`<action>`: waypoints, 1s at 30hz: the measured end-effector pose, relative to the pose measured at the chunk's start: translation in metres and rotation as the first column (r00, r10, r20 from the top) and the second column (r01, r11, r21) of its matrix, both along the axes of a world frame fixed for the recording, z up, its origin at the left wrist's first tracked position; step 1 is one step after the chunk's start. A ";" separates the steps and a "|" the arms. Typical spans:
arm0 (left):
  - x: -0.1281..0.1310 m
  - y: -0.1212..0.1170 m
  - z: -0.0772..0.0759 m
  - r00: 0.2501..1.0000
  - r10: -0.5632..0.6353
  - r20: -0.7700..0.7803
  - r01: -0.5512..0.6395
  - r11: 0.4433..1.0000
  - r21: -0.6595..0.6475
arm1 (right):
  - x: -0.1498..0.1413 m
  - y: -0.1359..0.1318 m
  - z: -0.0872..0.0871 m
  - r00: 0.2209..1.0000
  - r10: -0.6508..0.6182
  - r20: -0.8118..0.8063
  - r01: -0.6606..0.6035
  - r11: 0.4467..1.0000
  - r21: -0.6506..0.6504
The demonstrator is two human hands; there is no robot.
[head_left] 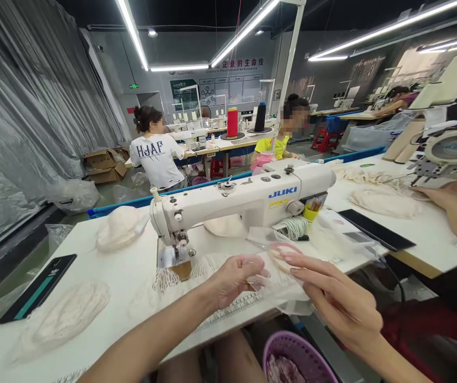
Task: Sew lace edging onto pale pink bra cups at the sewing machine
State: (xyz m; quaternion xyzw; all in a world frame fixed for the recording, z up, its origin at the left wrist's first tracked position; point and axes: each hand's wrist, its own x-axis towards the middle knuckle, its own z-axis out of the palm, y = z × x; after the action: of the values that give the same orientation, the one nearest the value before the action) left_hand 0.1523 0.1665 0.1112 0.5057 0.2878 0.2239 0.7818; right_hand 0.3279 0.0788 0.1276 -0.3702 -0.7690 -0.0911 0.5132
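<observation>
In front of the sewing machine [244,197], my left hand [236,279] pinches a piece of sheer white fabric [288,295], its fingertips slightly blurred. My right hand [340,298] is at the other side of this fabric, thumb and fingers closed towards it. Its fingertips overlap the pink handle of a pair of scissors [284,250]; whether they touch the handle is unclear. Gathered white fabric with loose loops [168,279] lies beside my left hand, below the needle area. A printed ruler scale [228,314] runs along the table's front edge under my hands.
Fabric piles [69,308] [119,229] lie on the left, near a black-and-green case [37,287]. A cord bundle [292,227] and yellow cup [311,213] stand by the machine. Below is a purple basket [298,351]. At right, a co-worker's hands [447,199] work at another machine.
</observation>
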 end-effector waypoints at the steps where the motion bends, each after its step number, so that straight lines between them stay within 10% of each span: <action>1: -0.001 -0.009 0.000 0.999 0.050 -0.009 -0.050 0.999 0.006 | 0.003 -0.010 -0.003 1.000 -0.006 0.020 0.006 1.000 -0.025; 4: -0.014 -0.027 -0.004 0.971 0.194 -0.137 -0.156 0.957 0.246 | 0.015 -0.044 -0.016 0.971 0.063 0.231 0.011 0.951 -0.307; 7: -0.031 -0.040 -0.006 0.930 0.187 -0.317 0.032 0.818 0.575 | 0.016 -0.071 -0.027 0.921 0.199 0.335 0.033 0.817 -0.575; 11: -0.038 -0.061 -0.004 0.846 0.103 -0.523 0.416 0.487 0.768 | -0.013 -0.069 -0.033 0.985 0.071 0.158 0.019 0.860 -0.510; 14: -0.042 -0.072 0.000 0.823 0.096 -0.559 0.490 0.377 0.786 | -0.038 -0.042 -0.036 0.990 0.101 0.097 -0.034 0.843 -0.536; 19: -0.078 -0.064 0.000 0.858 0.120 -0.499 0.287 0.693 0.661 | -0.062 -0.001 -0.045 0.966 0.257 -0.009 -0.155 0.551 -0.820; 22: -0.102 -0.055 -0.010 0.864 0.121 -0.489 0.163 0.852 0.498 | -0.073 0.013 -0.050 0.965 0.254 -0.060 -0.181 0.484 -0.856; 26: -0.118 -0.056 -0.019 0.865 0.117 -0.487 0.088 0.922 0.377 | -0.080 0.017 -0.048 0.936 0.340 -0.090 -0.243 0.440 -0.864; 30: -0.122 -0.066 -0.013 0.894 0.043 -0.446 0.083 0.962 0.259 | -0.075 0.010 -0.035 0.902 0.411 -0.135 -0.256 0.256 -0.932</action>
State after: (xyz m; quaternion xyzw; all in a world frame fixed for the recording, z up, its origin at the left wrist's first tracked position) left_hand 0.0303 0.1006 0.0982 0.6489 0.4213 0.1306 0.6200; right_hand 0.2534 0.0884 0.0931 -0.4175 -0.7721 0.4515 0.1604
